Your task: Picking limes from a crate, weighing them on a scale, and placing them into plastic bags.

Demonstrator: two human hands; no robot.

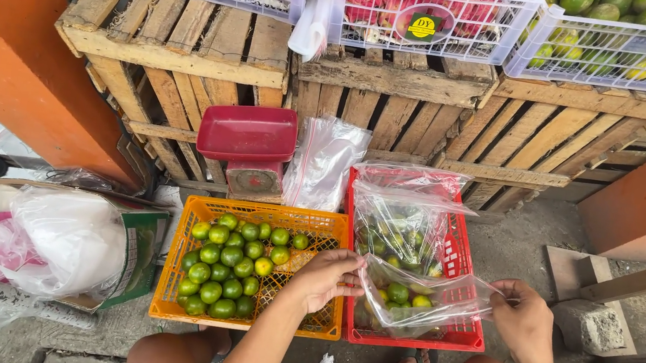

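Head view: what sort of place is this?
Probably a fruit stall. White baskets of fruit sit on wooden crates, a red scale stands on the ground, and both hands hold a clear bag of limes over a red basket.

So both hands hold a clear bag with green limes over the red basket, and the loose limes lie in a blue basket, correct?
Not quite. In the head view the loose limes lie in an orange basket, not blue. The rest holds: left hand and right hand hold the clear bag over the red basket.
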